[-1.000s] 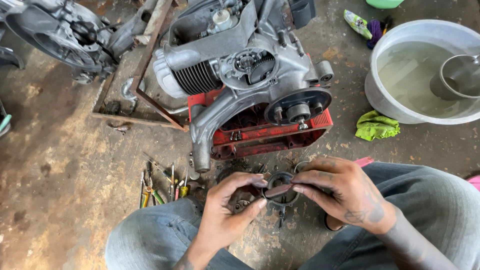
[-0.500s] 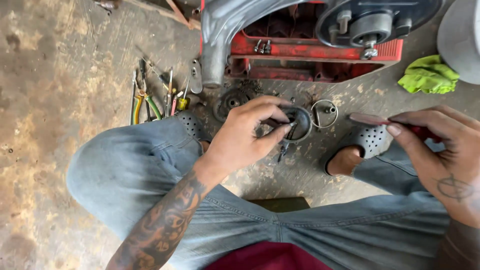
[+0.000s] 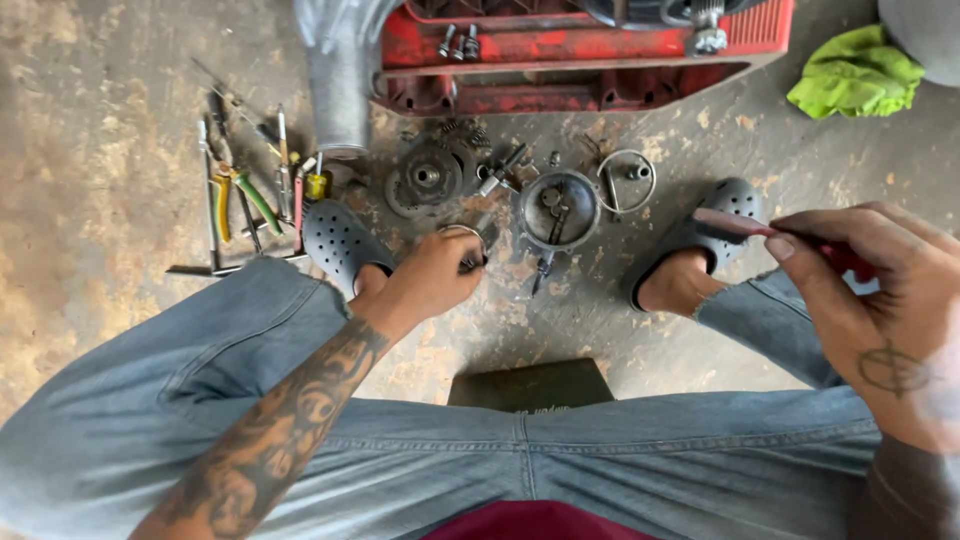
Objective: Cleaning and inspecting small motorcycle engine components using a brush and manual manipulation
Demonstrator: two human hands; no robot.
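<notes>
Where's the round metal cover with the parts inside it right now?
In the head view, the round metal cover lies on the concrete floor between the person's feet, just right of the left hand and below the red engine stand.

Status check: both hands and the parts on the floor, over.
Left hand gripping metal ring. Right hand holding red-handled tool. Round housing on floor, untouched.

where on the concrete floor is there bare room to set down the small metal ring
Bare concrete lies left of the row of hand tools, and more between the green cloth and the right grey clog. It is crowded between the clogs, around the round metal cup, the dark toothed disc and the wire ring, where the left hand reaches.
</notes>
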